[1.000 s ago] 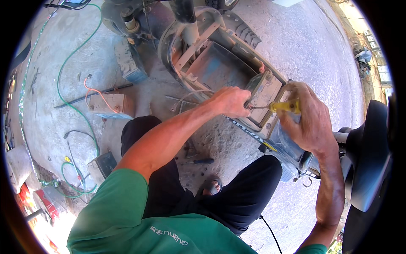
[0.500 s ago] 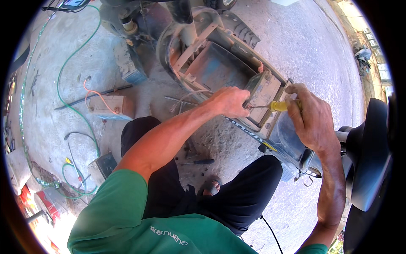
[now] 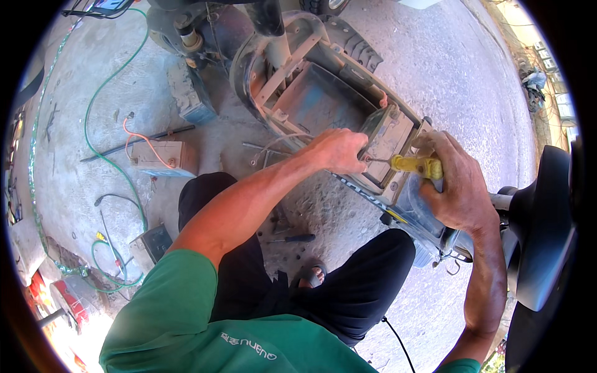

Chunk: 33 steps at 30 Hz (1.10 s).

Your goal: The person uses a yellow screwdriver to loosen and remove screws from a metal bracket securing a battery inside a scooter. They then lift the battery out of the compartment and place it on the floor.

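Note:
My right hand (image 3: 463, 183) is curled loosely around the yellow handle of a screwdriver (image 3: 415, 165). Its thin shaft points left, and the tip meets a terminal at the near corner of a dusty battery (image 3: 393, 132). That battery sits in the floor bay of a scooter frame (image 3: 273, 93). Close to the screwdriver's tip, my left hand (image 3: 341, 151) is closed, fingertips pinched at the same terminal; what they pinch is hidden. A thin cable (image 3: 280, 138) runs from the frame's side toward that hand.
Left on the concrete stand a battery with an orange wire (image 3: 165, 156), another battery (image 3: 194, 99) farther off, and a dark box-shaped unit (image 3: 151, 244). A green hose (image 3: 93, 149) curves past them. Between my feet lies a dark-handled screwdriver (image 3: 292, 238). A black scooter seat (image 3: 544, 227) stands at right.
My right hand's fingers have shifted and spread on the screwdriver, so more of the yellow handle shows. My left hand has stayed in place.

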Each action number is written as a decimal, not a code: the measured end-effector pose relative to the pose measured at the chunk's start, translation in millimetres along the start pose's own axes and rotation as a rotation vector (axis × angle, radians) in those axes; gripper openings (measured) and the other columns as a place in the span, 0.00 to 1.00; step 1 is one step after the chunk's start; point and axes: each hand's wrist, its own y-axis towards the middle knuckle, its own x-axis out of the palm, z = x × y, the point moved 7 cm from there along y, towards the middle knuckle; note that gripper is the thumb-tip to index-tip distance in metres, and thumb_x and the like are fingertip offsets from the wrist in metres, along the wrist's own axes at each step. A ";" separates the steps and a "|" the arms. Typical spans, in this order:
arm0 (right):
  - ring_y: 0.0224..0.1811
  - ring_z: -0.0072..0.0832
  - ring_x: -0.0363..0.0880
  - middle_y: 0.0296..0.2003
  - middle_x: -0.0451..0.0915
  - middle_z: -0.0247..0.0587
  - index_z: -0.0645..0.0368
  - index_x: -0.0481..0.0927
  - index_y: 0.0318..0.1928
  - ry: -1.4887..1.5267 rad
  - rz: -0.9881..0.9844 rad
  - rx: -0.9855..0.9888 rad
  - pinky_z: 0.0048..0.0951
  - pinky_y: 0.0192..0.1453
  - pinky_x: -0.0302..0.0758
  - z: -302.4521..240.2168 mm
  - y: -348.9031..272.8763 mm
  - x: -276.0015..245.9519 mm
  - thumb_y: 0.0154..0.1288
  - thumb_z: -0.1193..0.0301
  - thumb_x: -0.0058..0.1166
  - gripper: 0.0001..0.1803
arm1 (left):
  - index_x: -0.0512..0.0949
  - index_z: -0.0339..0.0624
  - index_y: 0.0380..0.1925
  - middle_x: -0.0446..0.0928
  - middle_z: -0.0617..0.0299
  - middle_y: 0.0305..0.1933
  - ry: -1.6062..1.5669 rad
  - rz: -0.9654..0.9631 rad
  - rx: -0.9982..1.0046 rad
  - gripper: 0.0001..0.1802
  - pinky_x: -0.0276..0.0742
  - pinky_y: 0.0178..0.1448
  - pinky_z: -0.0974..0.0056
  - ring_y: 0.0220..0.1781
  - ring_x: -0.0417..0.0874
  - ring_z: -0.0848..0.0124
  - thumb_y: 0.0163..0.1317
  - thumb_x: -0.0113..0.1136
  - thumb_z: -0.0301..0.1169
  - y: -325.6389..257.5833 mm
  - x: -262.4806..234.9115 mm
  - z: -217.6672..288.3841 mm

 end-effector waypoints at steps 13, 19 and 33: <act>0.39 0.44 0.88 0.36 0.85 0.53 0.64 0.82 0.47 0.288 -0.242 0.359 0.41 0.48 0.81 16.7 -7.2 7.1 0.52 0.77 0.58 0.18 | 0.81 0.41 0.42 0.85 0.42 0.36 -0.004 -0.019 -0.014 0.23 0.80 0.52 0.46 0.45 0.86 0.44 0.51 0.67 0.45 0.9 0.4 -2.2; 0.41 0.36 0.85 0.38 0.85 0.49 0.66 0.84 0.48 0.530 -0.237 0.317 0.35 0.49 0.78 27.2 -20.6 11.7 0.54 0.77 0.58 0.18 | 0.81 0.40 0.43 0.85 0.42 0.36 -0.012 -0.014 -0.008 0.24 0.80 0.52 0.46 0.45 0.86 0.43 0.51 0.68 0.45 1.8 1.4 1.2; 0.44 0.45 0.88 0.37 0.84 0.51 0.62 0.77 0.55 0.042 0.033 0.057 0.43 0.48 0.81 7.8 -18.1 -0.3 0.66 0.76 0.59 0.17 | 0.82 0.39 0.44 0.85 0.40 0.43 -0.020 -0.050 -0.046 0.23 0.80 0.56 0.45 0.50 0.86 0.43 0.52 0.68 0.43 -1.3 -3.4 8.5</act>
